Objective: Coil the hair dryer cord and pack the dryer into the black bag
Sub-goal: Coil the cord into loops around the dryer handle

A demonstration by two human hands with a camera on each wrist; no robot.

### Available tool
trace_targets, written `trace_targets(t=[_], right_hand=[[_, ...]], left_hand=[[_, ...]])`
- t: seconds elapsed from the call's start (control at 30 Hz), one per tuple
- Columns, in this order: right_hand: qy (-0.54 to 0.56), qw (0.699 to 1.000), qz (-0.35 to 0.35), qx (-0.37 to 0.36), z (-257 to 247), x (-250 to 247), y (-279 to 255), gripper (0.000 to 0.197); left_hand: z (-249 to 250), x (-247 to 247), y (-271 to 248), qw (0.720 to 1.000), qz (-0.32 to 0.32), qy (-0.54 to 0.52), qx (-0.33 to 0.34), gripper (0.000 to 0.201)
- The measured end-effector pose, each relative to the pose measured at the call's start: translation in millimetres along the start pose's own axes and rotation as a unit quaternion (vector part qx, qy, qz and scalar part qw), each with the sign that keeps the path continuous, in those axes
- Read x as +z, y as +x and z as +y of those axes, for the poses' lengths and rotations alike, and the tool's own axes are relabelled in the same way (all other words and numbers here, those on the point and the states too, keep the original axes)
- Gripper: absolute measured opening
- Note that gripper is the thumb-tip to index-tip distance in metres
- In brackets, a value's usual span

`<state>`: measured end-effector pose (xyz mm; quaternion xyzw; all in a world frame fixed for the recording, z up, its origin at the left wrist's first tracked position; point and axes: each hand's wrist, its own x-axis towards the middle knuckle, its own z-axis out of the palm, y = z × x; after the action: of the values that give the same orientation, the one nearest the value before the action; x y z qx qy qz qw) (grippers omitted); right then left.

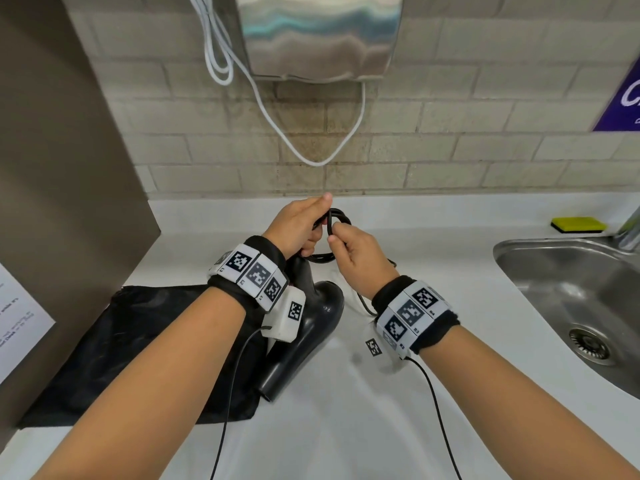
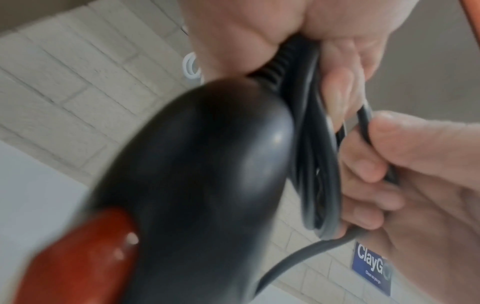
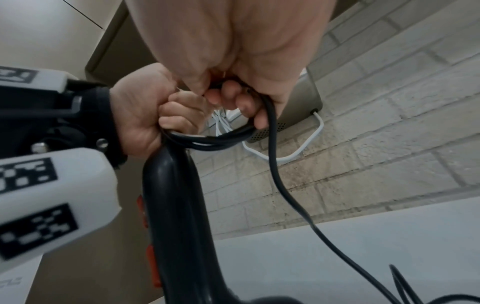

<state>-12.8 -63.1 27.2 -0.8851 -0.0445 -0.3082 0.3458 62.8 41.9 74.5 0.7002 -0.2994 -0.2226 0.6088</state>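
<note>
The black hair dryer [image 1: 311, 327] hangs nozzle-down over the white counter, its handle end up in my left hand [image 1: 298, 230]. That hand grips the handle top together with several loops of the black cord [image 1: 337, 220]. My right hand [image 1: 356, 251] pinches a strand of the cord beside the loops. In the right wrist view the loose cord [image 3: 275, 168] drops from my fingers to the counter. The left wrist view shows the dryer handle [image 2: 197, 185] with a red switch [image 2: 85, 257] and the loops [image 2: 314, 164] held against it. The black bag [image 1: 138, 348] lies flat on the counter, left of the dryer.
A steel sink [image 1: 588, 299] is set in the counter at right, with a yellow sponge [image 1: 578, 224] behind it. A wall-mounted metal hand dryer [image 1: 318, 36] with white cables [image 1: 304, 147] hangs above. A brown panel [image 1: 52, 168] closes off the left side.
</note>
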Motion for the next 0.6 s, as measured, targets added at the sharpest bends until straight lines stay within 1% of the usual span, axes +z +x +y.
trace_targets(t=[0.07, 0.13, 0.23, 0.3, 0.4, 0.43, 0.5, 0.57, 0.6], right_hand=[[-0.007, 1.000, 0.000, 0.005, 2, -1, -2, 0.020], [-0.020, 1.000, 0.012, -0.002, 3, -2, -3, 0.019], [-0.049, 0.997, 0.053, 0.006, 7, -6, -6, 0.025], [-0.058, 0.995, 0.084, 0.018, 8, -9, -8, 0.026], [-0.041, 0.992, 0.108, 0.043, 9, -17, -13, 0.017], [-0.041, 0.991, 0.111, 0.056, 10, -21, -16, 0.015], [-0.050, 0.988, 0.118, 0.092, 15, -32, -23, 0.018], [-0.069, 0.980, 0.109, 0.154, 23, -44, -33, 0.021], [-0.087, 0.972, 0.090, 0.199, 30, -49, -39, 0.022]], left_hand=[[0, 2, 1, 1.000, 0.002, 0.027, 0.005, 0.038], [0, 5, 2, 1.000, 0.012, 0.021, -0.003, 0.036], [0, 11, 4, 0.999, 0.036, 0.011, -0.008, 0.036], [0, 14, 5, 0.999, 0.039, 0.016, -0.004, 0.037], [0, 21, 5, 0.999, 0.035, 0.027, 0.002, 0.037], [0, 23, 5, 0.999, 0.037, 0.031, 0.004, 0.037], [-1, 26, 6, 0.998, 0.043, 0.035, 0.008, 0.036], [-2, 27, 6, 0.998, 0.045, 0.038, 0.010, 0.036], [-2, 27, 6, 0.998, 0.045, 0.039, 0.008, 0.037]])
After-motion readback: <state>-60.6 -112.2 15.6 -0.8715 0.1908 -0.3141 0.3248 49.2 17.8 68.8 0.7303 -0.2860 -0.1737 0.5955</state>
